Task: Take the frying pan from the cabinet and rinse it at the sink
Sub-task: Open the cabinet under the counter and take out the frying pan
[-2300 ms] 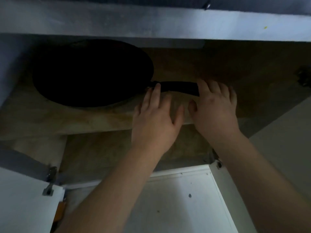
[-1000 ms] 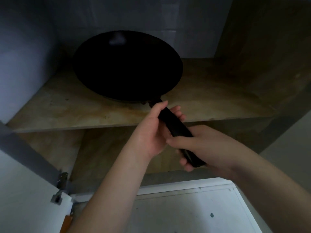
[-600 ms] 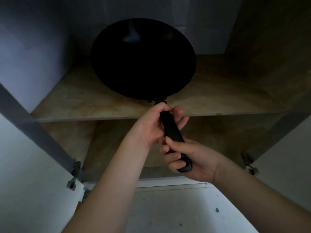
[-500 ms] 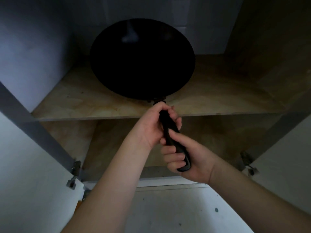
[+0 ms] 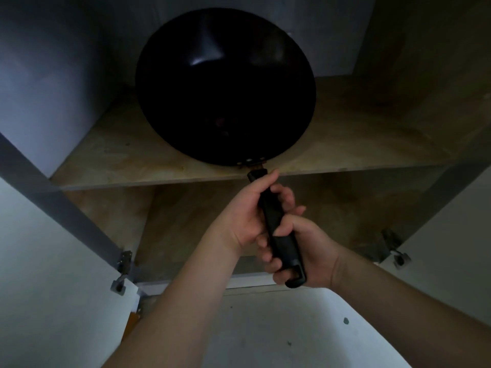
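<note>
Frying pan [image 5: 225, 86] sits in the open cabinet [image 5: 414, 62], its dark round bowl tipped up on the upper shelf [image 5: 111, 160] at about 12 o'clock in the view, with its long handle [image 5: 279, 232] reaching out over the shelf edge toward 5 o'clock. Both hands are closed on that handle: the left hand [image 5: 244, 216] wraps its fingers [image 5: 285, 197] round the upper part just below the rivets, and the right hand [image 5: 310, 251] grips the lower end, fingers curled tight. As I judge it, the task is at an early stage: the doors stand open and the grasp is made, but the pan is not yet clear of the shelf, and carrying it to the sink and rinsing it are all left to do; no sink shows here. The pan looks like smooth black metal, deep and rounded, with a dull sheen near its far rim and pale rivets where the handle joins. The handle seems matt black plastic, straight, with a hanging loop at its end. The shelf is worn, stained, pale brown board.
</note>
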A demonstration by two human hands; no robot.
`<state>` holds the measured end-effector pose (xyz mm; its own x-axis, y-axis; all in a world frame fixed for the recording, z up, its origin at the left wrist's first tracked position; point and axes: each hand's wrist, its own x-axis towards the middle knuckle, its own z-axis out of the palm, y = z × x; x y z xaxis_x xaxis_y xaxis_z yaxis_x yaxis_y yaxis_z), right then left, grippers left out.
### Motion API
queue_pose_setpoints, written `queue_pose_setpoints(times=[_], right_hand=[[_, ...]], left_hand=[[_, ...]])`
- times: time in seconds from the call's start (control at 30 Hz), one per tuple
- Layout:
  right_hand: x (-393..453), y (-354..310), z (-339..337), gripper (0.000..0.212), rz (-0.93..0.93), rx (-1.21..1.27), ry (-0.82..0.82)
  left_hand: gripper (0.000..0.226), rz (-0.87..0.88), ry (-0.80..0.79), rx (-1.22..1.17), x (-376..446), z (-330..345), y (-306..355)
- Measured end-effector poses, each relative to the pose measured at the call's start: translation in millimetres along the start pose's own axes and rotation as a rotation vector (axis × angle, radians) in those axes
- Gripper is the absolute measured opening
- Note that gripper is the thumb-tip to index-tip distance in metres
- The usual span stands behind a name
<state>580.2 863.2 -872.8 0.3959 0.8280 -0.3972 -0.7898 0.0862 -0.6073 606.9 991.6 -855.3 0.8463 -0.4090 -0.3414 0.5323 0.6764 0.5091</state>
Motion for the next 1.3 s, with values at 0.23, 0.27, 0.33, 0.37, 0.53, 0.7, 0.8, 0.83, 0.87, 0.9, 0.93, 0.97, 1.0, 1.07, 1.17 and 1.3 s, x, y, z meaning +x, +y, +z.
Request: queue_pose_setpoints(times=[0.23,0.27,0.33,0.37,0.53,0.7,0.8,0.83,0.87,0.9,0.93,0.97,1.0,1.07,1.17,1.3], right_hand=[[14,6,0,0.026,0.028,0.148,-0.159],[15,8,0,0.025,0.027,0.144,-0.15],[17,12,2,0.027,0.021,0.127,-0.106],[18,13,4,0.028,0.024,0.126,-0.079],[-1,-4,13,0.026,0.06,0.175,-0.003],[-29,-15,42,0.028,0.075,0.363,-0.005],[-42,-5,75,0.03,0.095,0.472,0.039],[-48,-3,85,0.031,0.1,0.496,0.062],[-55,-1,94,0.032,0.106,0.518,0.086],[-64,-1,103,0.032,0.116,0.536,0.105],[-74,0,111,0.033,0.13,0.548,0.118],[-83,0,118,0.034,0.146,0.553,0.129],[-93,0,126,0.034,0.164,0.557,0.143],[-110,-2,143,0.029,0.202,0.564,0.196],[-135,-2,171,0.025,0.262,0.563,0.301],[-168,4,213,0.024,0.326,0.596,0.392]], left_hand=[[0.033,-0.062,-0.03,0.0,-1,-4,8],[0.035,-0.073,-0.013,0.015,-1,-4,8],[0.037,-0.077,0.029,0.057,-2,-5,8],[0.037,-0.082,0.047,0.06,-4,-5,9],[0.036,-0.13,0.13,-0.002,-5,16,9],[0.039,-0.18,0.269,-0.033,-16,50,16],[0.042,-0.283,0.346,-0.022,-37,64,17],[0.041,-0.309,0.382,-0.001,-45,70,16],[0.04,-0.335,0.41,0.013,-52,77,15],[0.039,-0.363,0.429,0.014,-58,84,13],[0.038,-0.392,0.443,0.004,-65,91,10],[0.037,-0.418,0.454,-0.017,-71,97,7],[0.038,-0.441,0.465,-0.039,-79,104,4],[0.041,-0.482,0.49,-0.07,-93,116,0],[0.042,-0.527,0.532,-0.088,-117,136,-7],[0.045,-0.588,0.559,-0.134,-159,162,-18]])
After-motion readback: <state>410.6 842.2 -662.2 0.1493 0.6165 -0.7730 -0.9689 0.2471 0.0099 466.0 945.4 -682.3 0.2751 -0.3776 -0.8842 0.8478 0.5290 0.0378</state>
